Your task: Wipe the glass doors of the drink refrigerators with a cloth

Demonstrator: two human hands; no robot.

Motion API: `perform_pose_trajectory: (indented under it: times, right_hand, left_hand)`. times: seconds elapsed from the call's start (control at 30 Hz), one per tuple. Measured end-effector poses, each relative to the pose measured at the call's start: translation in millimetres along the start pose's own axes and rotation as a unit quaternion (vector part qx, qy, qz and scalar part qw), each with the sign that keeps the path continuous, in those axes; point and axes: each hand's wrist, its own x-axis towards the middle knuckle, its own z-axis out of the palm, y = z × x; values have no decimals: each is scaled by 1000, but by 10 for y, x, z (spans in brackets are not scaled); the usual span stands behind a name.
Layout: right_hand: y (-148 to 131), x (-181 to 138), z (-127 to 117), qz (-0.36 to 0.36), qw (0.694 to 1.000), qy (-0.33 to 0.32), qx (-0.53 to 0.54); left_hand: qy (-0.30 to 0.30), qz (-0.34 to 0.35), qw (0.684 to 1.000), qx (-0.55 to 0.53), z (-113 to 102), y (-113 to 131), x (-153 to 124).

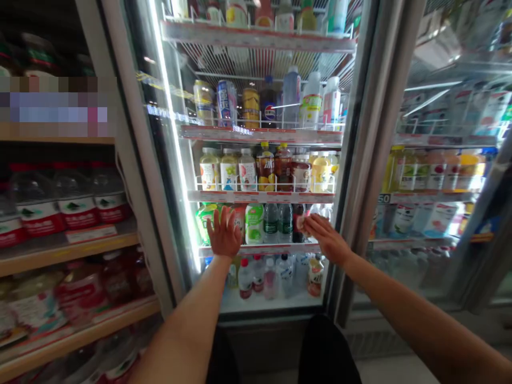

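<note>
In front of me is a glass fridge door (pixel 240 226) with lit drink shelves behind it; reflections lie across the pane. My left hand (pixel 224 234) rests up against the glass at the lower left, fingers spread and holding nothing. Lower right, my right hand (pixel 326 237) presses toward the pane with its fingers together over a small pale cloth (pixel 303 223). Most of that cloth is hidden under the fingers. Behind the hands stand a green-labelled bottle (pixel 254 224) and dark green-labelled water bottles (pixel 271 224).
Wooden shelves of red-labelled bottles (pixel 76 197) stand on the left. A metal door frame (pixel 380 133) runs up the right side, with another drinks fridge (pixel 436 197) beyond it. My knees (pixel 326 346) are near the bottom of the door.
</note>
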Motion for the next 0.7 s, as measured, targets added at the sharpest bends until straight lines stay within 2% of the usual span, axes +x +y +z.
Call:
perform_pose_trajectory:
  times: [0.1,0.3,0.5,0.7]
  right_hand:
    - [-98,16,98,-40,999,-12,27]
    - [-279,320,325,9,998,55,43]
    - [-563,554,461,-31,998,-8,47]
    - [-711,845,553,-2,999,14,46]
  left_hand:
    - [-10,-7,1000,-1,1,0,-3]
    - [13,1,1000,-5,12,-3,-5]
    - [26,18,999,7,16,2,-2]
    - [2,-7,1000,-13,22,-5,-17]
